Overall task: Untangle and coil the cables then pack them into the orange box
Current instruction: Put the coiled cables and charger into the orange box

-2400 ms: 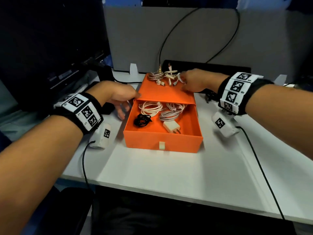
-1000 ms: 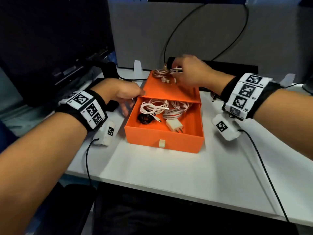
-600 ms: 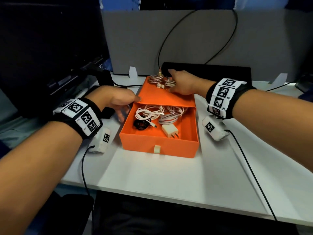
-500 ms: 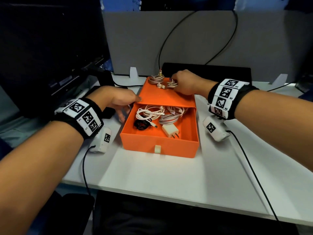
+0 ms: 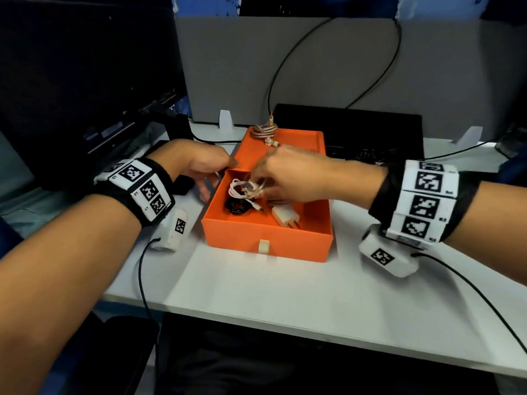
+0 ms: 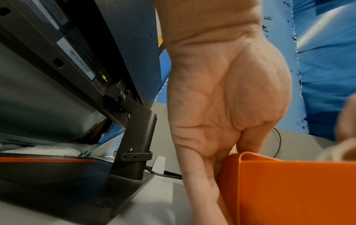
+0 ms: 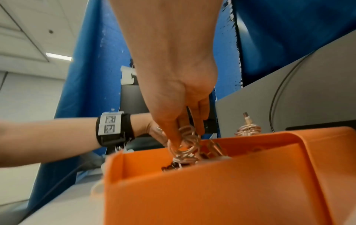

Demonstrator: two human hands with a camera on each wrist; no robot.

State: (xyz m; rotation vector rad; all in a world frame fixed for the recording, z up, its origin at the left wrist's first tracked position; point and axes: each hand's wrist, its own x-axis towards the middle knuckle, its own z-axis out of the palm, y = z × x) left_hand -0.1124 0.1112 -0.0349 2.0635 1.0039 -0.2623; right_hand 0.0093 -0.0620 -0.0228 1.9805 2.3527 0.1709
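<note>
The orange box stands on the white desk with its drawer pulled toward me. The drawer holds a white cable coil, a black cable coil and a white charger plug. My right hand pinches a small coiled white cable just above the drawer's back part. A braided gold cable coil lies on the far end of the box's sleeve. My left hand grips the sleeve's left edge, thumb on top and fingers down the side.
A black monitor and its stand are close on the left. A black flat device lies behind the box, under a grey partition with black wires. The desk's front edge is near me.
My right hand picked the small white coil off the sleeve's top and brought it toward me over the drawer. The braided coil stayed on top. The left hand kept its grip.
</note>
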